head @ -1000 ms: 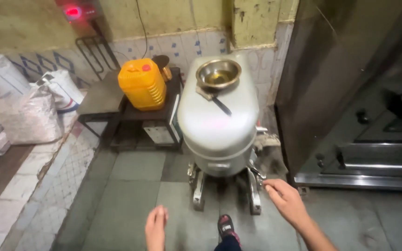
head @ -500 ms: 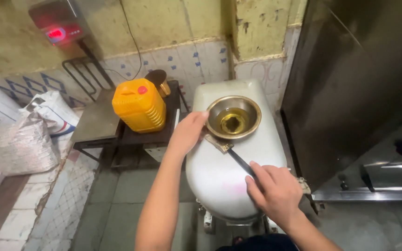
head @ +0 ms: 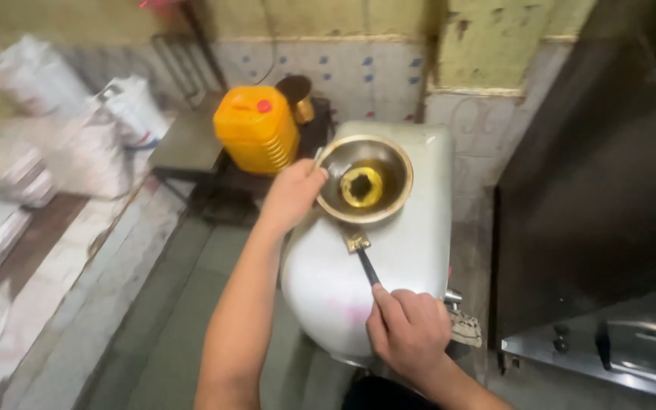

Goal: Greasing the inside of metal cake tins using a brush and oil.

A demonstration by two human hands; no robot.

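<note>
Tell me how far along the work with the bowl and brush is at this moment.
Both grasps look made: the left hand grips the rim of the steel bowl, which sits on the white machine and holds yellow liquid, while the right hand closes on the brush handle. Neither looks clearly lifted yet.

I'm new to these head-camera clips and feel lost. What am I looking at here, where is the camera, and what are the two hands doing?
The camera sits on the person's head and looks down, so both arms reach in from the bottom. The left hand has its grip on the rim of a steel bowl with a little yellow liquid in it. The bowl rests on top of a rounded white machine. The right hand holds the dark handle of a utensil whose other end lies by the bowl. Beyond stand a yellow plastic jug on a low stand and white sacks to the left.
</note>
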